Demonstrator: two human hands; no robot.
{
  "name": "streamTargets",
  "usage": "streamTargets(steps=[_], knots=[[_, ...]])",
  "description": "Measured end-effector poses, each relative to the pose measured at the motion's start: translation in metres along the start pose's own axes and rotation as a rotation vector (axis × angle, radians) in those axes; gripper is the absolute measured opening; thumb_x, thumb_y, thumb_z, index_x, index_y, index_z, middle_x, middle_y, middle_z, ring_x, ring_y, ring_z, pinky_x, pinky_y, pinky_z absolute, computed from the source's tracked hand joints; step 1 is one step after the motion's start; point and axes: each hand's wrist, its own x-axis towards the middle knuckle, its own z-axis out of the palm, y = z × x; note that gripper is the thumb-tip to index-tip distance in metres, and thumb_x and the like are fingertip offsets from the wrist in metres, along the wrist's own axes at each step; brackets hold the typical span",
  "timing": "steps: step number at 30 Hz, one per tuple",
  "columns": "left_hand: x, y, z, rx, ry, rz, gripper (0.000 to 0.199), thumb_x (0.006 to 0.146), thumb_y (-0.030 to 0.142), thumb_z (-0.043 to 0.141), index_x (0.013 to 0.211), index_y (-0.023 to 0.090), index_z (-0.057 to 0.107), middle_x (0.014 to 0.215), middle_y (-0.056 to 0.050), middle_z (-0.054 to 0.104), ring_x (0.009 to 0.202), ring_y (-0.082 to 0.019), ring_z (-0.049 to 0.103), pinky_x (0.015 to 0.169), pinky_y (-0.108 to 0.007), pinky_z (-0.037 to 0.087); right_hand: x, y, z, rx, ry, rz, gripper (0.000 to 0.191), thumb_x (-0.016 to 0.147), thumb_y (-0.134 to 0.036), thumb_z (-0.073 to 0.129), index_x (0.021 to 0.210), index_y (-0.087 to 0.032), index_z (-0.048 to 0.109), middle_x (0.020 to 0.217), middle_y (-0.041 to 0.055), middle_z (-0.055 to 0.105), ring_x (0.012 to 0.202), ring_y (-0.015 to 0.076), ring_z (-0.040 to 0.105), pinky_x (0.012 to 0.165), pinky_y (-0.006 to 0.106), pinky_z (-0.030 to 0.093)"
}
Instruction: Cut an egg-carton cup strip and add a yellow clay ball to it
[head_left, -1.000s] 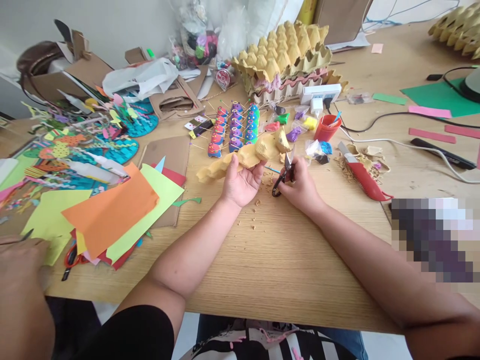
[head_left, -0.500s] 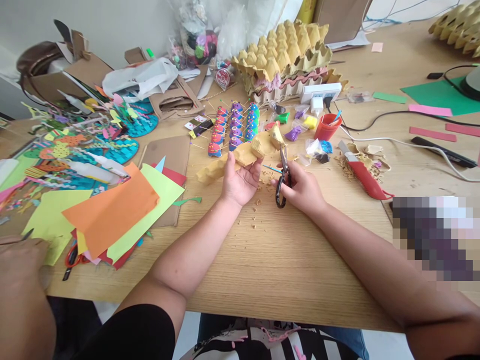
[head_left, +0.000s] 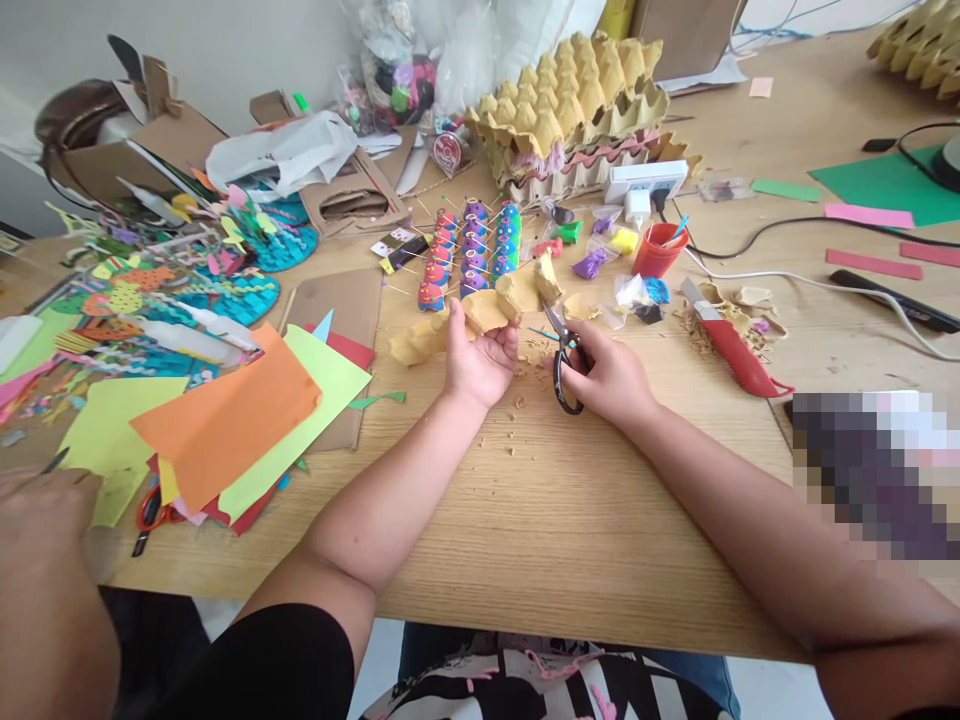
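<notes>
Co-worker's hand (head_left: 45, 505): at the left of the table (head_left: 465, 540), near its front edge; a slim dark tip shows beyond it, too small to name.
Orange paper sheet (head_left: 232, 415): on top of a lime-green paper sheet (head_left: 330, 365), well left of the person's hands.
Yellow egg-tray strip (head_left: 491, 310): well back from the table's front edge, just beyond the left hand (head_left: 480, 365), which is the nearer of the two. Its long axis slants from near left to far right; the right end points toward the back edge, its last cup tipped up.
Left hand: palm upturned, clamped on the strip's middle, thumb on the near side, fingers curled underneath.
Decorated egg-cup caterpillars (head_left: 475, 250): three side by side beyond the strip, long axes toward the back edge.
Black-handled scissors (head_left: 568, 385): blades point to the back edge and slightly left, across the strip's axis, at its right end; I cannot tell whether they touch it.
Right hand (head_left: 611, 380): closed round the scissor handles, apart from the left hand.
Red-handled knife (head_left: 739, 350): farther right, blade toward the back edge, among shavings.
</notes>
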Motion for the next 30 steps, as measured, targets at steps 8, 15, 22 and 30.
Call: streamTargets(steps=[8, 15, 22, 30], knots=[[-0.005, 0.000, 0.006, 0.039, 0.051, -0.021, 0.060, 0.111, 0.071, 0.051, 0.123, 0.022, 0.083, 0.081, -0.002, 0.084, 0.068, -0.012, 0.078, 0.065, -0.019, 0.062, -0.001, -0.002, 0.003, 0.030, -0.014, 0.001, 0.049, 0.094, -0.062, 0.076, 0.124, -0.024, 0.076, 0.073, 0.0028, 0.070, 0.067, 0.0241, 0.063, 0.064, 0.036, 0.041], [-0.007, -0.005, 0.006, 0.050, 0.003, -0.059, 0.053, 0.107, 0.068, 0.061, 0.129, 0.023, 0.081, 0.087, -0.003, 0.086, 0.071, -0.014, 0.082, 0.061, -0.019, 0.062, 0.001, 0.001, 0.007, 0.104, 0.017, 0.037, 0.048, 0.094, -0.064, 0.077, 0.122, -0.026, 0.070, 0.073, 0.0005, 0.066, 0.067, 0.0237, 0.060, 0.064, 0.037, 0.041], [-0.011, -0.009, 0.008, 0.119, 0.008, -0.064, 0.054, 0.110, 0.068, 0.058, 0.131, 0.024, 0.080, 0.086, -0.003, 0.086, 0.071, -0.014, 0.082, 0.059, -0.018, 0.060, 0.004, 0.002, 0.004, 0.016, 0.042, 0.099, 0.052, 0.087, -0.066, 0.084, 0.115, -0.026, 0.068, 0.068, -0.0010, 0.062, 0.063, 0.0223, 0.058, 0.062, 0.035, 0.037], [-0.012, -0.010, 0.010, 0.164, 0.024, -0.032, 0.057, 0.106, 0.072, 0.062, 0.133, 0.025, 0.080, 0.087, -0.002, 0.086, 0.071, -0.012, 0.081, 0.062, -0.017, 0.062, 0.003, -0.010, -0.004, -0.252, -0.048, 0.113, 0.049, 0.101, -0.068, 0.063, 0.117, -0.022, 0.071, 0.077, 0.0058, 0.072, 0.069, 0.0248, 0.061, 0.064, 0.034, 0.031]])
